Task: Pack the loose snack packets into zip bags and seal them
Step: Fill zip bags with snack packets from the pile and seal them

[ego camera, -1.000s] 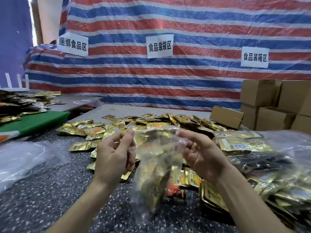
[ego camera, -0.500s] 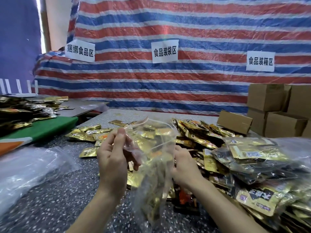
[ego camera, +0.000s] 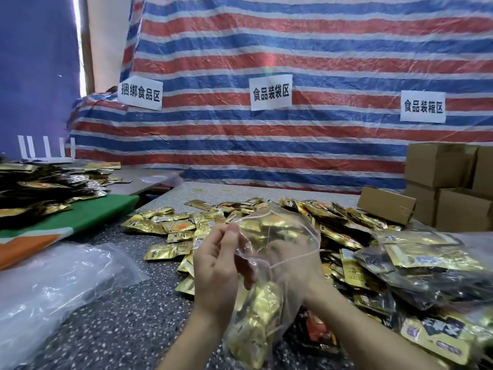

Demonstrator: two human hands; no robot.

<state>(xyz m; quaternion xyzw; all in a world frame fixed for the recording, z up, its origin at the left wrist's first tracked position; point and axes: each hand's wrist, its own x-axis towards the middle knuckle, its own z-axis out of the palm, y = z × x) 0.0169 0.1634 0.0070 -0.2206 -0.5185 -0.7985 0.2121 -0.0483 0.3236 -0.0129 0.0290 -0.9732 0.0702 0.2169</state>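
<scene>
I am holding the zip bag (ego camera: pixel 282 231) up over the table (ego camera: pixel 120 329), left hand (ego camera: pixel 213 271) pinching its top, right hand (ego camera: pixel 306 279) behind it so I cannot tell its grip, and I should be pressing the strip shut slowly, end to end.

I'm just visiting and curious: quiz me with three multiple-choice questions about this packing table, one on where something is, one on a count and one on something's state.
1. Where are the cardboard boxes?
A) far left B) centre front C) far right

2. How many white signs hang on the striped tarp?
A) one B) three C) six

3. The held zip bag is:
A) partly filled with gold packets B) empty C) full to the brim

Answers:
1 C, they are stacked at the right edge.
2 B, three signs show on the tarp.
3 A, gold packets fill only its bottom.
</scene>
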